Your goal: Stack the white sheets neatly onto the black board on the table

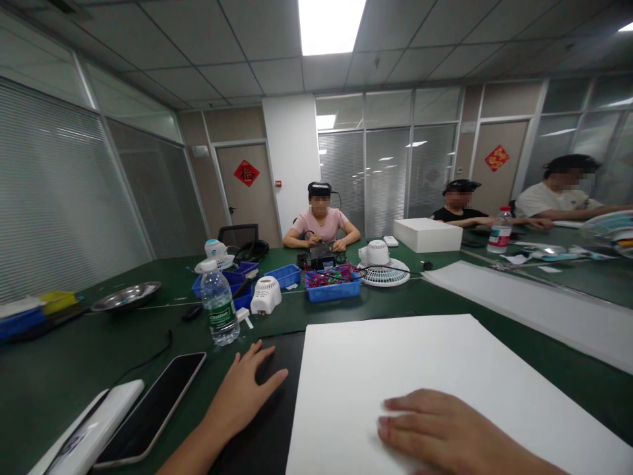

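Right now, the white panel (395, 363) lies flat at your end of the green worktop (148, 336), its left edge meeting or overlapping a black mat (274, 422); which, you can't tell from this angle. Laying-out looks done, by judgement; no mark, fold or cut shows on the visible face, and how much work is left can't be read. Your right hand (430, 429) is spread flat over the panel's near part, fingers extended and close together, gripping nothing; slight blur, contact uncertain. Your left hand (242, 389) is over the mat's left side, fingers and thumb apart, holding nothing. Left of that hand, toward the worktop's near left corner: a dark-screened phone (153, 409) beside a white device (93, 429). Past your left fingertips, a water bottle (219, 310) stands upright. Farther out, beyond the panel's far edge, a blue bin (333, 292) holds tangled wires. At the worktop's far edge, a co-worker (324, 227) in pink sits facing you.
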